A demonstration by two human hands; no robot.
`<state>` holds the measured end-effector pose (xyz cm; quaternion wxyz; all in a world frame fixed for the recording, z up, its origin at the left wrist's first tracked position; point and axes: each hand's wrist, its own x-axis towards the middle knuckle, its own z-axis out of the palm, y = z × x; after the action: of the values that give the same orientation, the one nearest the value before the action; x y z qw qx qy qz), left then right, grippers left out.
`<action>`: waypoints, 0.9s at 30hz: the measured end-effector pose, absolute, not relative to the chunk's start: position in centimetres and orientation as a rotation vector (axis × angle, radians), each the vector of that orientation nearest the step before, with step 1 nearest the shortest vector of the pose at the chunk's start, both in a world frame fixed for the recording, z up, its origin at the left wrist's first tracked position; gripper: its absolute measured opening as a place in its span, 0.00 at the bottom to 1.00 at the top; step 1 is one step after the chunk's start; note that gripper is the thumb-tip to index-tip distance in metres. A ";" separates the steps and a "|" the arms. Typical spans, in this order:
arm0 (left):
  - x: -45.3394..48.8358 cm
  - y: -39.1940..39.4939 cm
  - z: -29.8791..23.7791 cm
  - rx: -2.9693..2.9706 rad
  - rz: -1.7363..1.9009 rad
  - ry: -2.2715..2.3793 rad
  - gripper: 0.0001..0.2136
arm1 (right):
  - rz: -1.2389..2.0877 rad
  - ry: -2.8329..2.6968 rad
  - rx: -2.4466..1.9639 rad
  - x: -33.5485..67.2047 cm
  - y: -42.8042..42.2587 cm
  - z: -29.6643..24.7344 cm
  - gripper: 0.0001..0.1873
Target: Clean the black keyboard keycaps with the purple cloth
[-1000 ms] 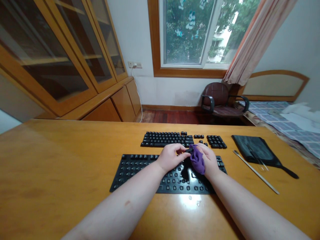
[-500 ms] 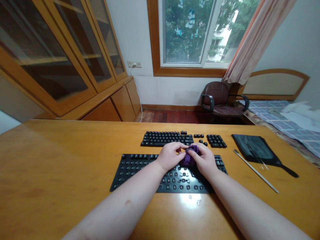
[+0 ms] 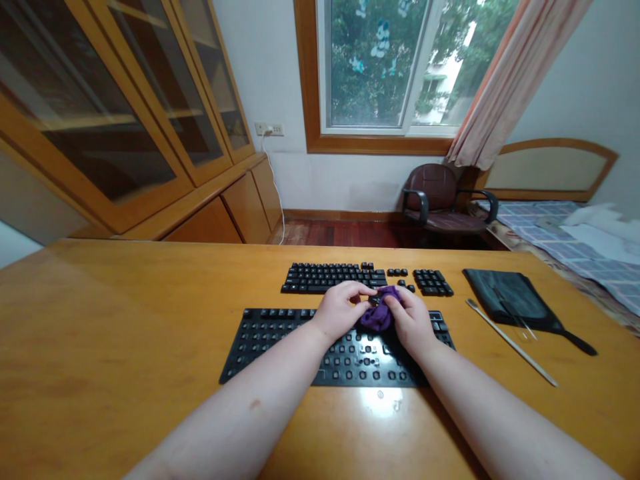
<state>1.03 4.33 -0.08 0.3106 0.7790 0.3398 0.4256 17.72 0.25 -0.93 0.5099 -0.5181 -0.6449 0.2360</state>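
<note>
Both my hands meet above a black keyboard base [image 3: 280, 347] whose keycaps are off, showing rows of switch stems. My left hand [image 3: 339, 311] pinches a small black keycap [image 3: 373, 299] between thumb and fingers. My right hand [image 3: 413, 321] is closed on a crumpled purple cloth [image 3: 379, 315], which is pressed against the keycap. Just beyond the hands, the removed keycaps [image 3: 330, 277] lie set out in keyboard layout on the wooden desk [image 3: 125, 333].
A black pouch [image 3: 505, 295] with thin tools lies at the right, a black-handled tool [image 3: 575, 341] beside it and a long thin metal rod [image 3: 510, 342] in front. Behind the desk stand a brown armchair [image 3: 443, 197], a glass-door cabinet [image 3: 125, 120], a window and a bed.
My right hand turned inward and bunched the hanging purple cloth up against the keycap held by my left hand. The keyboard parts on the desk stayed put.
</note>
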 end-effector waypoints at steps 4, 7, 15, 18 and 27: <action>1.0 4.3 0.1 2.122 1.118 0.777 0.13 | 0.620 -1.530 -1.296 17.7 0.5 -0.9 0.12; 1.0 4.3 0.0 2.135 1.129 0.788 0.14 | 0.612 -1.509 -1.335 17.6 0.6 -1.1 0.12; 1.0 4.2 0.1 2.141 1.114 0.847 0.13 | 0.561 -1.515 -1.297 17.4 0.3 -0.6 0.10; 1.0 4.1 0.2 2.183 1.133 0.826 0.11 | 0.572 -1.517 -1.287 17.4 0.3 -0.5 0.10; 1.1 4.3 -0.2 2.276 1.224 0.710 0.08 | 0.638 -1.606 -1.263 17.6 0.5 -0.8 0.12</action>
<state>1.13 4.28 -0.24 0.2289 0.8267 0.2580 0.4445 17.56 0.48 -0.83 0.4799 -0.5178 -0.6582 0.2613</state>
